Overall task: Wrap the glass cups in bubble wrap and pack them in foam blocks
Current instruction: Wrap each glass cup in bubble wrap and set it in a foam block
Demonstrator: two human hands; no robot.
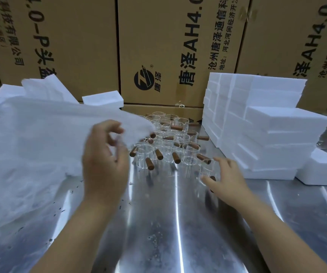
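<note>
Left hand: raised over the right edge of the bubble wrap; thumb and curled fingers pinch the edge of the top sheet and hold it lifted off the pile.
Right hand: low over the table, fingers spread and barely bent; thumb and forefinger bracket the nearest cup without closing round it (contact at the thumb tip cannot be confirmed).
Bubble wrap: loose white pile of sheets on the left half of the table, blurred in places.
Glass cups: clear, with brown wooden handles; clustered upright at table centre, between the wrap pile and the foam, none wrapped.
Nearest cup: front right of the cluster, upright, standing on the table.
Foam blocks: white, stacked in stepped layers on the right side of the table, just beside the cups.
Rear foam block: lies behind the wrap pile, against the cartons.
Cartons: brown cardboard with black print, standing along the far edge.
Table: reflective metal, with dark specks near the wrap.
</note>
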